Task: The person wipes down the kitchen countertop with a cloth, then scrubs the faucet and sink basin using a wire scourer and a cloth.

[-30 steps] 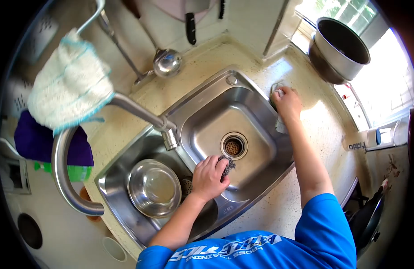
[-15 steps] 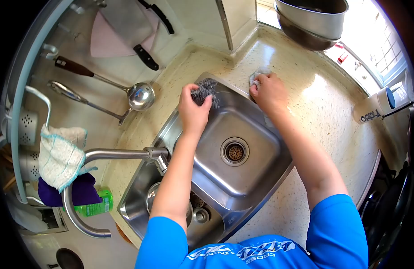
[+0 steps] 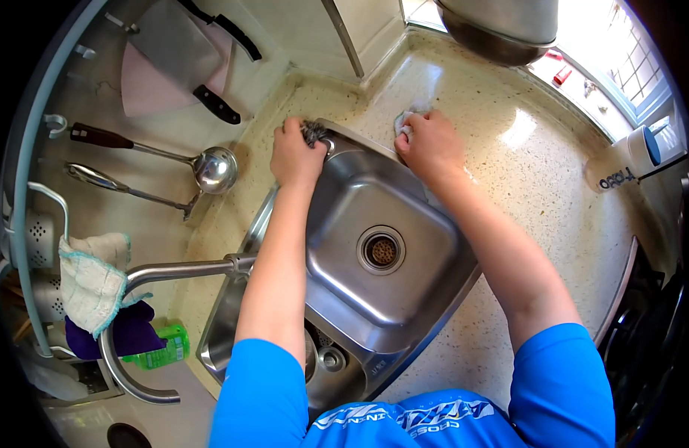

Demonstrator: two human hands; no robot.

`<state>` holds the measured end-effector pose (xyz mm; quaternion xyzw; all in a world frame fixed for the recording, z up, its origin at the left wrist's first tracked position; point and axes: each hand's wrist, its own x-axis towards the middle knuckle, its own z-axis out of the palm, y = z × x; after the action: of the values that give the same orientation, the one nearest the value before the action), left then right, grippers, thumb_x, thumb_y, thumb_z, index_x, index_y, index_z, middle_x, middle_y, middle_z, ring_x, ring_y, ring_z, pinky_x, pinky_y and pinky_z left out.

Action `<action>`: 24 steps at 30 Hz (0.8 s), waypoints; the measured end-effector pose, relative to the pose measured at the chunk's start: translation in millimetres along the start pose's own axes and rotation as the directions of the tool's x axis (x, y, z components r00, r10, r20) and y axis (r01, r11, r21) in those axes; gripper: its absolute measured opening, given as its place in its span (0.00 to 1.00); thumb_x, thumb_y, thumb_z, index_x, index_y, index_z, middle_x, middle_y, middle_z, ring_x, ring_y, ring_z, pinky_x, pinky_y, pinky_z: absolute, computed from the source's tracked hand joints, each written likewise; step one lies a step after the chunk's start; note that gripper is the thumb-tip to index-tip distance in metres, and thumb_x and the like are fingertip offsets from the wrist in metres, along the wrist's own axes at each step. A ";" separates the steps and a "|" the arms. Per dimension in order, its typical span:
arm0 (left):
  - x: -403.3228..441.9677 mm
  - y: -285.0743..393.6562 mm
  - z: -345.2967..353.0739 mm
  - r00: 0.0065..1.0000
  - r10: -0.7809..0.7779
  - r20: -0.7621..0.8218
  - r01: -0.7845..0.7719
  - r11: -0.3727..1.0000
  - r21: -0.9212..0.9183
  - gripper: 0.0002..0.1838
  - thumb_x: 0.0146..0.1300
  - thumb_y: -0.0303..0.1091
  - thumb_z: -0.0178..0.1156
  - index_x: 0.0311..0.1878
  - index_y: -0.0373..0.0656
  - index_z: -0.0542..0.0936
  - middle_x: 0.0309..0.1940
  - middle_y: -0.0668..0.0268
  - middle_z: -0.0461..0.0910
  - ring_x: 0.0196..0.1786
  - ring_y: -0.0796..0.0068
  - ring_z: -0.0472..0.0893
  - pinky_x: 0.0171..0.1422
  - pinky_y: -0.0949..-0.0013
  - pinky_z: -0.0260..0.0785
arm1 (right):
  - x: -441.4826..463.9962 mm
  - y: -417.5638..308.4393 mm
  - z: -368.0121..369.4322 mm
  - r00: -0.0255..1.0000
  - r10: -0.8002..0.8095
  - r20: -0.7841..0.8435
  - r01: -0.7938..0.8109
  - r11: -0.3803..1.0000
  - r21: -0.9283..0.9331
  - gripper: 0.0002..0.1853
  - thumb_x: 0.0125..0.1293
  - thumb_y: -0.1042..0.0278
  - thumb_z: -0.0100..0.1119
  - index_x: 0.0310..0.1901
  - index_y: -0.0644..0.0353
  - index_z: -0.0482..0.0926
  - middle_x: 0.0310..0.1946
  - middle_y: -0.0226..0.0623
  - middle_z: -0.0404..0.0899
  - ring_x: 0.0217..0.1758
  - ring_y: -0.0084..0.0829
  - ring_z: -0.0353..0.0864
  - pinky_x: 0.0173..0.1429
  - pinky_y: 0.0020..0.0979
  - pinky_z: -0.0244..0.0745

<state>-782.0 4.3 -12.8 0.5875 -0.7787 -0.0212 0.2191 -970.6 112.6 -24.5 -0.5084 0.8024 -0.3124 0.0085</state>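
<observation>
My left hand [image 3: 296, 155] is closed around a dark grey steel wool scrubber [image 3: 313, 133] at the far left corner of the steel sink [image 3: 337, 168]. The scrubber touches the rim beside a small round fitting, and part of it is hidden by my fingers. On the stone counter just beyond the sink's far right edge, my right hand [image 3: 434, 145] presses on a pale crumpled cloth [image 3: 405, 123]. Most of that cloth is covered by my fingers. A drain strainer [image 3: 381, 251] shows in the sink's bottom.
A steel faucet [image 3: 187, 270] arches at the left, with a whitish cloth [image 3: 94, 280] and a purple cloth [image 3: 135, 328] near it. A ladle [image 3: 214, 170] and a cleaver [image 3: 172, 45] hang on the left wall. Metal pots [image 3: 501, 26] stand by the window.
My left hand has moved left with the scrubber, from over the sink's corner to its rim. My right hand stays on the cloth at the counter. The view has shifted slightly.
</observation>
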 end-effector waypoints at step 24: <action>-284.8 -36.0 -69.1 0.978 0.208 -0.030 -0.200 0.872 -0.446 0.20 0.36 0.29 0.66 0.37 0.45 0.74 0.37 0.58 0.76 0.40 0.56 0.78 0.48 0.59 0.67 | -55.5 -138.2 109.8 0.849 -0.516 0.110 0.404 0.770 0.494 0.14 0.54 0.67 0.63 0.45 0.47 0.83 0.45 0.38 0.76 0.52 0.39 0.75 0.54 0.38 0.74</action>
<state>-663.2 271.9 -50.9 0.4358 -0.8126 -0.1816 0.3417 -795.4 64.4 -59.3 -0.7079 0.5494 -0.4193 0.1460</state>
